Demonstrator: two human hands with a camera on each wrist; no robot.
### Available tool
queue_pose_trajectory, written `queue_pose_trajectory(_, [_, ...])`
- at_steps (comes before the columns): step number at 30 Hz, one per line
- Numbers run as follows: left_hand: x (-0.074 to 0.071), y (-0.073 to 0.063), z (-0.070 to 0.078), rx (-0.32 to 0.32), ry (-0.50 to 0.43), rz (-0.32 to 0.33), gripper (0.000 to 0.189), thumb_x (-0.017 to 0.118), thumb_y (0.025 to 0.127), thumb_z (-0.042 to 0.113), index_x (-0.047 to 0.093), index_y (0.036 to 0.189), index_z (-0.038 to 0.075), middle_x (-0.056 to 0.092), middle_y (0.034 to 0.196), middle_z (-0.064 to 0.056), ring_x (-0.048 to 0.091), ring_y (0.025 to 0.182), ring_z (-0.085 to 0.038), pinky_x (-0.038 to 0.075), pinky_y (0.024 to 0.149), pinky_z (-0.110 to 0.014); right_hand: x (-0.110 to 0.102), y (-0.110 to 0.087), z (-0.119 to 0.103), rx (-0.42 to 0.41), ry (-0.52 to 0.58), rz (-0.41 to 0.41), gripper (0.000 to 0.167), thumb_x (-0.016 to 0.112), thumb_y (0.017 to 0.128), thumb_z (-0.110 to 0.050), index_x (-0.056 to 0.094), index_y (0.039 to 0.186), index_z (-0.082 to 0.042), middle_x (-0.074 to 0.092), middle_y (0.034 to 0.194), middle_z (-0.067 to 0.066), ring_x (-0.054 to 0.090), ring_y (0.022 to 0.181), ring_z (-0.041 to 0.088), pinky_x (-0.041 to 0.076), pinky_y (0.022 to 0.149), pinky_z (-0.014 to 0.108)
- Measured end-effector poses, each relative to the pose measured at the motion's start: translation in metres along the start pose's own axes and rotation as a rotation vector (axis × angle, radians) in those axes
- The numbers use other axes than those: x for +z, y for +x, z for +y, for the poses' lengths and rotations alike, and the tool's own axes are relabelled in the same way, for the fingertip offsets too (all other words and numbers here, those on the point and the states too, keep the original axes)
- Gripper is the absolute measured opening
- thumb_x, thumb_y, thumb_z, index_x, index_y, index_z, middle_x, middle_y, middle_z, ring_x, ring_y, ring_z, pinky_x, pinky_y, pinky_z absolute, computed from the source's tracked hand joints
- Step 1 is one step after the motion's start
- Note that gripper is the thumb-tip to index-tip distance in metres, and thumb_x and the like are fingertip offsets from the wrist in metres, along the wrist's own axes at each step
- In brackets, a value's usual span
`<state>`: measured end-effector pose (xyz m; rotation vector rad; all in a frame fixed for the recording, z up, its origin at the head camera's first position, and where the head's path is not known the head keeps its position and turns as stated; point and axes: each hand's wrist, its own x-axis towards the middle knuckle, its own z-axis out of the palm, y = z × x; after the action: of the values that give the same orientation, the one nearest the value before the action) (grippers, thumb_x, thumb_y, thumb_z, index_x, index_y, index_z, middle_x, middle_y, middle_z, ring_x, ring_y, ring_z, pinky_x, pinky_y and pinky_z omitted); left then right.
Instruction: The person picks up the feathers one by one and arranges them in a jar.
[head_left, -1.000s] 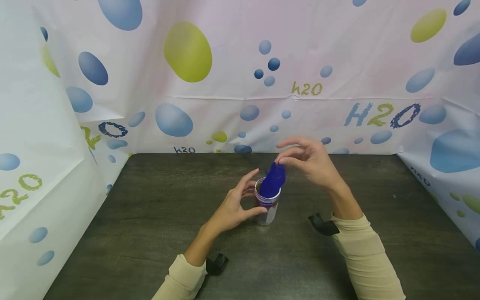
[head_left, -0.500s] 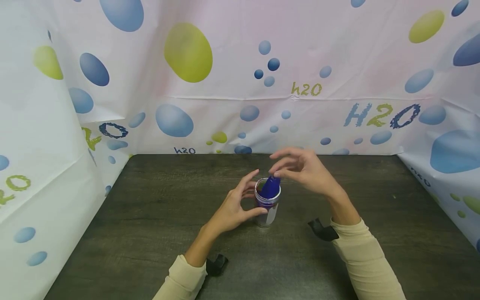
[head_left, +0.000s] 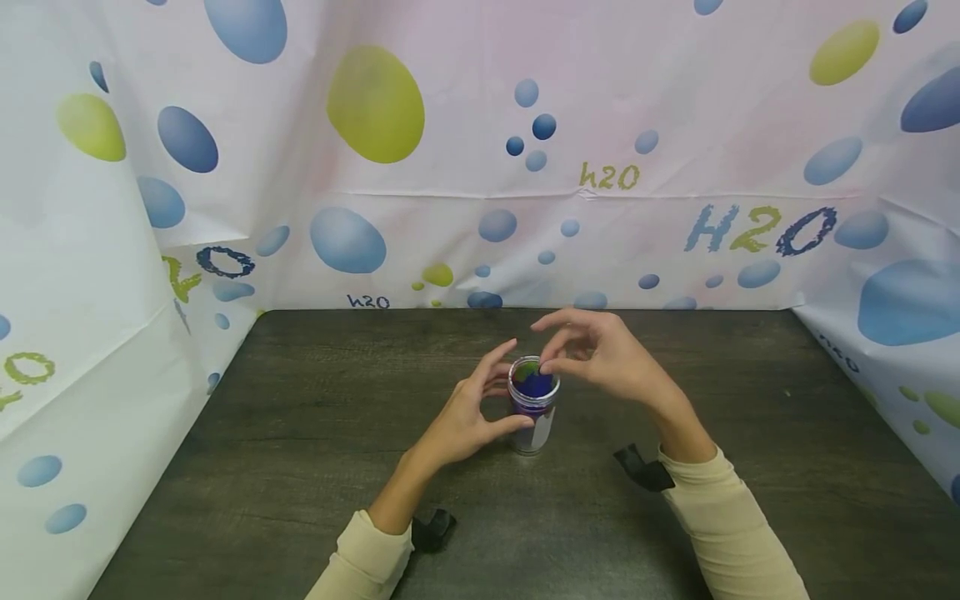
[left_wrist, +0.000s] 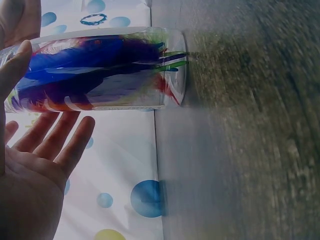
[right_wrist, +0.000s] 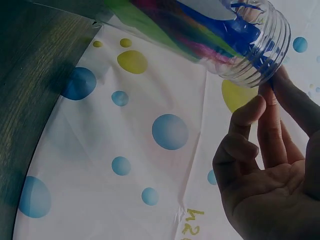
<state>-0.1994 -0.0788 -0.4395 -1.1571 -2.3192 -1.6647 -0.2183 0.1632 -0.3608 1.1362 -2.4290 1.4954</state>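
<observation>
A clear threaded jar [head_left: 531, 413] stands upright on the dark table, its mouth uncovered. Through its wall in the left wrist view show several feathers [left_wrist: 95, 57] in blue, purple, red and green, their quills down at the base. My left hand [head_left: 471, 415] holds the jar from the left, thumb in front and fingers behind. At the rim, my right hand [head_left: 611, 358] pinches the tip of a blue feather [head_left: 536, 385], most of which sits inside the jar. The right wrist view shows thumb and index finger together at the jar's mouth.
The dark wood-grain table [head_left: 315, 433] ends at the back against a white sheet [head_left: 450, 175] printed with blue and green spots and lettering. The same sheet rises along both sides. Black straps [head_left: 433, 531] sit at both wrists.
My right hand has moved down and slightly left, lowering the blue feather from standing well above the rim to mostly inside the jar. My left hand and the jar have stayed in place.
</observation>
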Motion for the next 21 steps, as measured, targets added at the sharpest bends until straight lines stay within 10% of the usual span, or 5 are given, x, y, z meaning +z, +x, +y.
queue_pose_trajectory(21, [0.0, 0.0, 0.0, -0.01, -0.009, 0.015, 0.097, 0.083, 0.086, -0.004, 0.024, 0.162, 0.003, 0.062, 0.135, -0.023, 0.063, 0.124, -0.034, 0.054, 0.106, -0.041, -0.017, -0.008, 0.005, -0.004, 0.038, 0.181, 0.025, 0.067, 0.098, 0.004, 0.068, 0.124, 0.005, 0.076, 0.098, 0.012, 0.074, 0.089, 0.011, 0.058, 0.079, 0.022])
